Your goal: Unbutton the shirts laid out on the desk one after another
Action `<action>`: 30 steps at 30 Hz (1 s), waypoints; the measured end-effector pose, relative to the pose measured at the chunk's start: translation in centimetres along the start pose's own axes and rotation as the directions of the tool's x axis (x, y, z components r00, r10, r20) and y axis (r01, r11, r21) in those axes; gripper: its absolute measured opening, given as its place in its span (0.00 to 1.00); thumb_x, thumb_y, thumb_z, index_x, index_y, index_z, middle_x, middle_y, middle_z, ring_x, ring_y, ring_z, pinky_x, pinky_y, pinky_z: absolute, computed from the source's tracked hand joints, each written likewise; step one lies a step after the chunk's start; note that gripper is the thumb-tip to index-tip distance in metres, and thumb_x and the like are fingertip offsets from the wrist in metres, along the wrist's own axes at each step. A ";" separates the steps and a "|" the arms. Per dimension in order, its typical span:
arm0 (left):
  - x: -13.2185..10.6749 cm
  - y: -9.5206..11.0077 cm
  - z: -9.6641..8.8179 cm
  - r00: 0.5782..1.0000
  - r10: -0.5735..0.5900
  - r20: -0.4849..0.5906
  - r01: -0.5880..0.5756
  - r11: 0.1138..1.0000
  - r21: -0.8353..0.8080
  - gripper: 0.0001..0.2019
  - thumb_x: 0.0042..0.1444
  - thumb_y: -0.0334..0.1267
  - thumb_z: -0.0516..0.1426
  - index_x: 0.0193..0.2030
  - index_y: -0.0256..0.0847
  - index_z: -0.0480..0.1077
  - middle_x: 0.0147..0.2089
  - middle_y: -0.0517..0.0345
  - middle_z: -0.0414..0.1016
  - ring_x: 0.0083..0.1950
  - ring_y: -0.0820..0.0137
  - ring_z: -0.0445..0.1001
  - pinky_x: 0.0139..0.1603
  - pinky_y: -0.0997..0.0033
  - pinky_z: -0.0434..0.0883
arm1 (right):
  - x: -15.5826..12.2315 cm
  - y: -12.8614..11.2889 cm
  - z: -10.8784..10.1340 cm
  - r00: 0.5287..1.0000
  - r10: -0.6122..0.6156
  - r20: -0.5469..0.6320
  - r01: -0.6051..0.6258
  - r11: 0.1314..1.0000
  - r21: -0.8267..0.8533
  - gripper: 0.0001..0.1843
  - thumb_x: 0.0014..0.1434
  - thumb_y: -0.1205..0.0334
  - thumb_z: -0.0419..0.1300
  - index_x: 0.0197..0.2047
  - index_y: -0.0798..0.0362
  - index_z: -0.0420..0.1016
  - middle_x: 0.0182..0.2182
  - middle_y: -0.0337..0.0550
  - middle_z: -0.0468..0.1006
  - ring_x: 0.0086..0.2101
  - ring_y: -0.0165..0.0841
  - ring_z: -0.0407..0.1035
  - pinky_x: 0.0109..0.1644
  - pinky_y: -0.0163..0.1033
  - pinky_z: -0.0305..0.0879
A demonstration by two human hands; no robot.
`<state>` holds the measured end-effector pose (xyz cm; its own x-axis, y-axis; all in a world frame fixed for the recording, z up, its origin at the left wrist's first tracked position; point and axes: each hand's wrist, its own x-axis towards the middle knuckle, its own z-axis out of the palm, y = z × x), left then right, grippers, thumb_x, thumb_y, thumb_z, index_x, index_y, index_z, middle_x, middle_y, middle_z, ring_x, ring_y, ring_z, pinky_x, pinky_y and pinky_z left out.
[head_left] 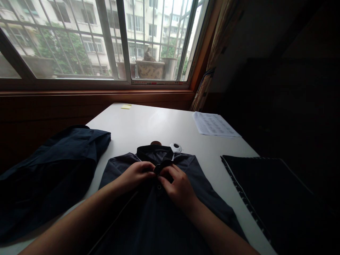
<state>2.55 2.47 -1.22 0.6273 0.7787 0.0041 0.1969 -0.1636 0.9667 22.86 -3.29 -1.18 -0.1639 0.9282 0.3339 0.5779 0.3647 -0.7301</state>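
A dark navy collared shirt lies front up on the white table, its collar pointing away from me. My left hand pinches the front edge just below the collar. Beside it, my right hand grips the collar end and front edge, thumb and fingers closed on the cloth. The two hands nearly touch at the neck opening. A small round button shows on the front just under them. What exactly sits between the fingertips is partly hidden.
Another dark blue garment is heaped at the left. Dark folded cloth with a stitched edge lies right. Behind the collar are a white roll and a brown round object. Papers and a yellow note lie farther back.
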 end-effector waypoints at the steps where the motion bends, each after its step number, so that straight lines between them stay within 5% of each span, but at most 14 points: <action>1: 0.0 -0.1 0.0 1.000 0.003 0.002 -0.003 1.000 0.000 0.11 0.59 0.40 0.61 0.42 0.35 0.75 0.40 0.53 0.77 0.44 0.63 0.73 0.46 0.68 0.69 | 0.0 0.0 0.0 1.000 0.009 -0.005 -0.009 1.000 0.012 0.05 0.57 0.70 0.64 0.35 0.50 0.74 0.36 0.40 0.76 0.38 0.35 0.72 0.43 0.39 0.66; 18: 0.0 0.6 -0.2 0.987 0.155 0.042 -0.159 0.977 0.139 0.10 0.60 0.41 0.61 0.36 0.35 0.75 0.41 0.52 0.74 0.43 0.65 0.73 0.47 0.68 0.69 | 0.3 0.2 -0.1 0.998 0.065 -0.003 -0.064 0.991 0.119 0.04 0.56 0.69 0.65 0.35 0.51 0.77 0.34 0.40 0.79 0.35 0.33 0.73 0.40 0.37 0.67; 30: -0.1 0.4 0.5 0.988 0.125 -0.088 -0.108 0.978 0.181 0.08 0.61 0.40 0.60 0.39 0.37 0.73 0.38 0.56 0.75 0.40 0.67 0.72 0.42 0.71 0.68 | 0.4 0.9 -0.1 0.999 -0.045 0.000 0.045 0.998 0.040 0.05 0.56 0.67 0.65 0.34 0.50 0.72 0.29 0.36 0.75 0.32 0.32 0.71 0.37 0.37 0.67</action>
<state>2.90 2.02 -0.99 0.5779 0.8026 0.1476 0.2613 -0.3533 0.8983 23.40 -2.61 -1.62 -0.1898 0.9108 0.3667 0.5372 0.4090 -0.7377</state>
